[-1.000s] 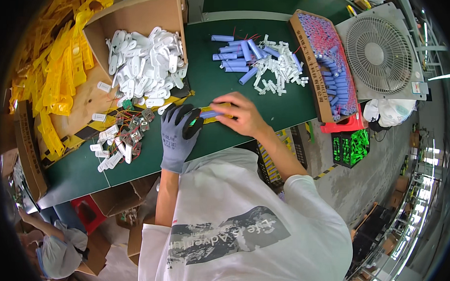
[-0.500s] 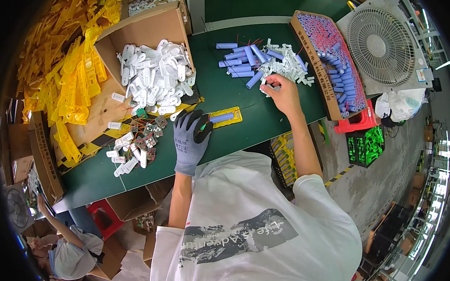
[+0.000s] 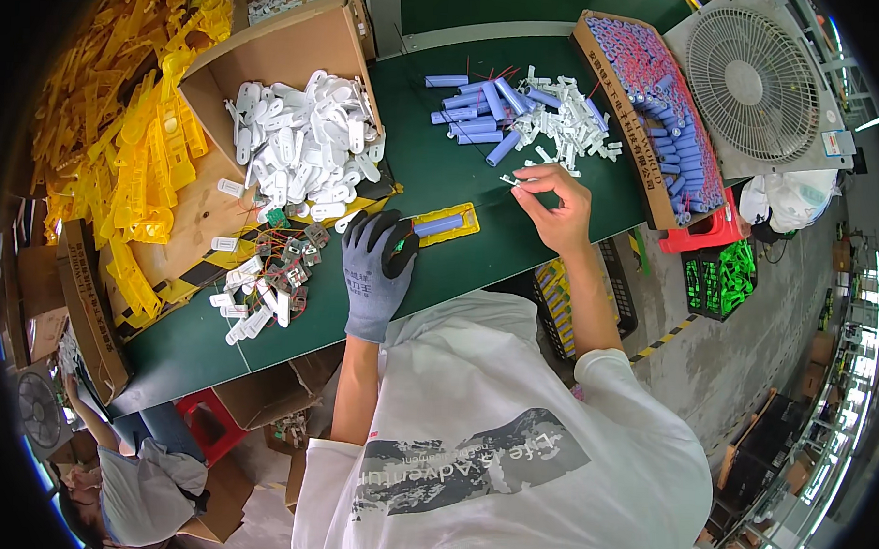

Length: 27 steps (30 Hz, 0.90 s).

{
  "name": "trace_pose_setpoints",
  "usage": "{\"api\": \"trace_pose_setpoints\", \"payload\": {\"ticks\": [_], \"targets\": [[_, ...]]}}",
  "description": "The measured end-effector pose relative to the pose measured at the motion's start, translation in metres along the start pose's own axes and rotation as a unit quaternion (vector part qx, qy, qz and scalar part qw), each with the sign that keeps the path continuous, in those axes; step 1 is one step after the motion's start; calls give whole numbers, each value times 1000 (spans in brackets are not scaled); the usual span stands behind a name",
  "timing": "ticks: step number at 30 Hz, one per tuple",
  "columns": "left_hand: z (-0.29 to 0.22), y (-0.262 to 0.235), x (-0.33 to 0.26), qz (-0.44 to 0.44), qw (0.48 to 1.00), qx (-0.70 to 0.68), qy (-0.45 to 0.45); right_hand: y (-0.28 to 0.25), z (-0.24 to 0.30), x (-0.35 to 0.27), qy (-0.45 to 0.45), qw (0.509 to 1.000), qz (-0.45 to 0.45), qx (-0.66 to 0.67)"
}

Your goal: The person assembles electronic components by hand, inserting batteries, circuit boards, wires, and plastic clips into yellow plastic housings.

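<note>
My left hand point(image 3: 374, 277), in a grey glove with black fingertips, grips the near end of a yellow plastic casing point(image 3: 472, 220) on the green table. Inside the casing lies a blue cylindrical battery cell point(image 3: 439, 225); a bit of green shows by the gloved fingers. To the right, my bare right hand point(image 3: 562, 206) pinches a small white plastic piece point(image 3: 510, 181) between thumb and fingertips, above the table. Just beyond it are a heap of small white plastic pieces point(image 3: 573, 124) and several loose blue cells point(image 3: 479, 109) with thin wires.
A cardboard box of white oval covers point(image 3: 304, 144) stands at the left, beside piled yellow casings point(image 3: 158, 158). Wired white modules point(image 3: 265, 293) lie left of my glove. On the right are a box of cells point(image 3: 649, 108), a fan point(image 3: 751, 82) and a black crate point(image 3: 720, 279).
My right hand has drawn back from the white heap toward me, bringing a small white piece along. The left hand keeps its grip on the casing.
</note>
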<state>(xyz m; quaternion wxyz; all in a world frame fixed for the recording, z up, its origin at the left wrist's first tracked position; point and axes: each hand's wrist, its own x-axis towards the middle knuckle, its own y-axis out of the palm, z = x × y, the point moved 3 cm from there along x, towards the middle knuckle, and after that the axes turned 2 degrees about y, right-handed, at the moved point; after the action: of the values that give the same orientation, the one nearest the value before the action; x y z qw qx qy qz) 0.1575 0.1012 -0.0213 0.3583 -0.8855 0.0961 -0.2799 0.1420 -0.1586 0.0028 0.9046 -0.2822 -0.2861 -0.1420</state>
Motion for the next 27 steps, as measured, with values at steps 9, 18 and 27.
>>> {"api": "trace_pose_setpoints", "payload": {"ticks": [9, 18, 27], "targets": [[1, 1, 1, 2, 1000, -3, -12, 20, 2, -21, 217, 961, 127, 116], [3, 2, -2, 0, 1000, -16, -13, 35, -2, -14, 242, 949, 178, 97], [4, 0, -1, -4, 1000, -22, -3, 42, -4, -11, 202, 957, 201, 45]]}}
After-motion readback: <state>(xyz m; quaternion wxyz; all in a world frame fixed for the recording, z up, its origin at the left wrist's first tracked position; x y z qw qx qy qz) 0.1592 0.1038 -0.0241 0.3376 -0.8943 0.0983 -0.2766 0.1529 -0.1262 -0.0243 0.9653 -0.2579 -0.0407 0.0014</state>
